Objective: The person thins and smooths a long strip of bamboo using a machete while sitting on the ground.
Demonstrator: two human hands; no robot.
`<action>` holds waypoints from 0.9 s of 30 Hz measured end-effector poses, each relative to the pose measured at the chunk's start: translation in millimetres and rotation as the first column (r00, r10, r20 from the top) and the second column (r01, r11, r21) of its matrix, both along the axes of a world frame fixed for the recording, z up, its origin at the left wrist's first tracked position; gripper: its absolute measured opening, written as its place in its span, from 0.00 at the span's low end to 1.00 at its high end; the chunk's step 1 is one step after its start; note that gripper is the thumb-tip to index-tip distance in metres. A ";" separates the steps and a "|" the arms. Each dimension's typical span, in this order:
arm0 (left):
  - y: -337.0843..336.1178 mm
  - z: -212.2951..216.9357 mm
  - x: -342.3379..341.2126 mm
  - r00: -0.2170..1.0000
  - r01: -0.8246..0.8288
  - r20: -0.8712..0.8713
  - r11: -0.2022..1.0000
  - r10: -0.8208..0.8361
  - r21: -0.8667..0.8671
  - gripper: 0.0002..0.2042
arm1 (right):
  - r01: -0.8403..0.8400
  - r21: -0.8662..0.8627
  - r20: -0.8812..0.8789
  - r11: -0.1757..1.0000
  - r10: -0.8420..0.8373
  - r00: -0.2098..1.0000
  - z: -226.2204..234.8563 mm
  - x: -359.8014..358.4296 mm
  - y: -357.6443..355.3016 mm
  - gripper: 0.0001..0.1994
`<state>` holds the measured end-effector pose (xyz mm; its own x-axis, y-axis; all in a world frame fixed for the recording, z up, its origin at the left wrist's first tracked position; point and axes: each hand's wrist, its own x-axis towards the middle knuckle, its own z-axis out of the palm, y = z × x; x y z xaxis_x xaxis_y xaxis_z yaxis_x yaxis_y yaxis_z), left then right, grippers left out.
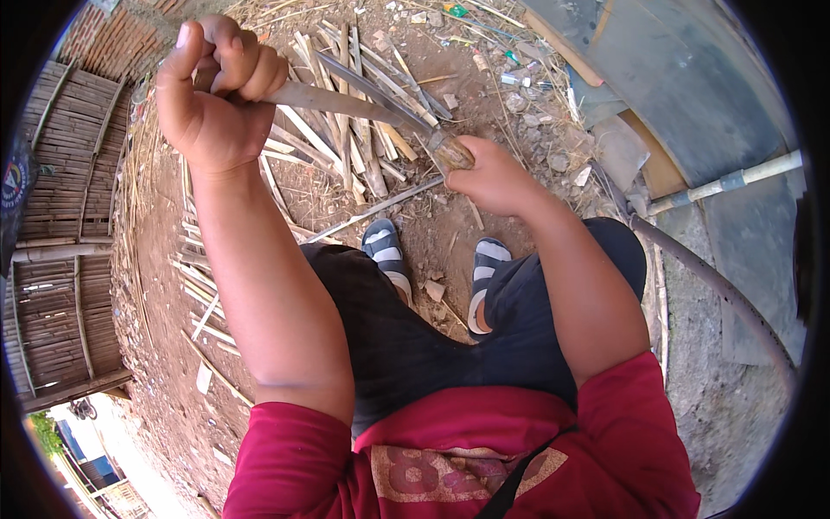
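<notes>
My left hand (220, 99), raised at the upper left, is closed around one end of a flat grey-brown strip (333, 101); whether it is wood or bamboo I cannot tell. The strip runs rightward and meets a long knife (372, 92) close to its handle. My right hand (493, 176) grips the knife by its worn wooden handle (451, 152), with the dark blade slanting up and to the left. Beneath both hands, split sticks (350, 160) lie in a loose heap on the dirt.
Woven bamboo panels (65, 164) stand on the left. To the right are grey sheets (683, 86), a pale pole (726, 183) and a curved dark pipe (718, 290). Litter and rubble (527, 95) cover the ground at upper right. My sandalled feet (385, 246) are below the heap.
</notes>
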<state>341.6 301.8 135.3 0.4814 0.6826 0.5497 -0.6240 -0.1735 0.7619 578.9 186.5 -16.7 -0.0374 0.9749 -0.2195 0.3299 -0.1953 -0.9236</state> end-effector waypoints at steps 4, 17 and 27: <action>0.6 -1.5 -0.4 0.999 0.043 -0.010 0.999 -0.042 0.026 0.17 | -0.035 -0.026 -0.072 0.999 0.033 0.997 -2.9 1.5 1.0 0.12; 0.0 -1.1 -8.4 0.998 -0.024 -0.057 1.000 0.024 -0.010 0.16 | -0.015 0.007 -0.048 1.000 0.015 0.999 -1.1 -9.5 -1.6 0.15; 2.3 -1.1 -8.3 0.999 -0.013 -0.043 1.000 0.012 -0.013 0.16 | 0.070 0.021 0.078 0.997 -0.071 0.994 -27.4 -8.0 1.5 0.16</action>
